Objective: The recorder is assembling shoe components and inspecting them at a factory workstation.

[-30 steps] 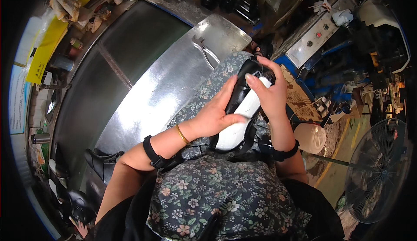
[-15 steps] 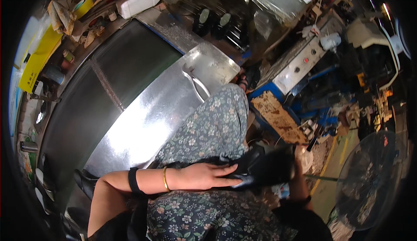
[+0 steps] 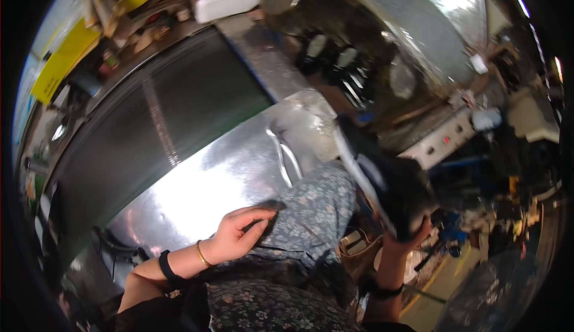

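My right hand [image 3: 412, 236] grips a black shoe [image 3: 391, 182] with a pale sole edge, raised to the right of my knee; motion blurs it. My left hand [image 3: 238, 233] hovers over my lap, thumb and fingers drawn together. Something small and dark shows at those fingertips, too unclear to name. Beyond the left hand, a pair of metal pliers [image 3: 282, 157] lies on the shiny metal plate [image 3: 197, 197], apart from both hands.
A dark conveyor belt [image 3: 203, 87] runs alongside the plate. Several black shoes [image 3: 344, 63] stand at the far side. A white jug [image 3: 227, 4] sits at the back, a control panel [image 3: 445, 137] at right. A fan [image 3: 496, 290] stands at lower right.
The black shoe has gone from my lap up and forward in my right hand. My left hand has let go of it and moved left, its fingers now drawn together. The view has shifted.
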`<control>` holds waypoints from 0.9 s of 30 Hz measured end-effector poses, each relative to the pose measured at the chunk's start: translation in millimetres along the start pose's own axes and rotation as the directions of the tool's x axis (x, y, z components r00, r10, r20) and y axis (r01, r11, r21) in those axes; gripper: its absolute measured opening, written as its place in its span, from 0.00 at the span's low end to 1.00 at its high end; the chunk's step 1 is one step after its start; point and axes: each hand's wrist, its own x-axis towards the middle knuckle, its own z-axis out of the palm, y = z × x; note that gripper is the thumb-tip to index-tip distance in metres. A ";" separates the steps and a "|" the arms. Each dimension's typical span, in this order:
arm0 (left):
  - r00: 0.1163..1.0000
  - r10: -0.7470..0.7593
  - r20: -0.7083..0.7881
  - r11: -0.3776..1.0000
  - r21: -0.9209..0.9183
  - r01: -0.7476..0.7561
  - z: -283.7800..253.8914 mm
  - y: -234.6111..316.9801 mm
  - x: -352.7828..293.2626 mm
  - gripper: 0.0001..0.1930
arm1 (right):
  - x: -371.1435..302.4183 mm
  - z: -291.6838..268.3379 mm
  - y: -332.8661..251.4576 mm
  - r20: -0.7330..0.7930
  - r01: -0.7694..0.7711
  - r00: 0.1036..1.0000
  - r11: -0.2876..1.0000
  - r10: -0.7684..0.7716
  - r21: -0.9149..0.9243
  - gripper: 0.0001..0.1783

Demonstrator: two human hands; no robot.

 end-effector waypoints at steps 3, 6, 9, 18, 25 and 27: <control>0.999 -0.020 0.030 0.978 0.208 0.014 -34.1 -0.1 -27.5 0.12 | 88.9 116.0 -1.5 0.575 -0.648 0.544 -0.130 0.611 0.750 0.35; 0.970 -0.238 -0.056 0.895 0.374 0.241 -68.9 -0.2 -64.5 0.11 | 144.6 220.4 16.6 0.673 -0.407 0.659 0.912 0.335 -0.055 0.39; 0.911 -0.315 -0.268 0.729 0.547 0.413 -122.9 -15.0 -86.2 0.13 | 154.2 292.7 159.3 0.570 -0.283 0.795 0.958 0.207 0.046 0.37; -0.138 -0.633 -0.762 0.037 -0.208 0.978 -364.4 -54.6 -234.9 0.23 | 88.2 167.4 34.2 0.794 -0.696 0.580 0.619 0.184 0.365 0.18; 0.762 -0.616 -0.197 0.347 0.801 0.487 -211.1 47.7 -89.0 0.41 | 38.4 20.9 -30.9 0.737 -0.714 0.584 0.648 0.341 0.266 0.12; 0.910 -0.373 0.181 0.615 0.782 0.097 -162.0 86.7 -58.5 0.40 | 61.1 18.5 -71.2 0.744 -0.719 0.589 0.625 0.316 0.303 0.13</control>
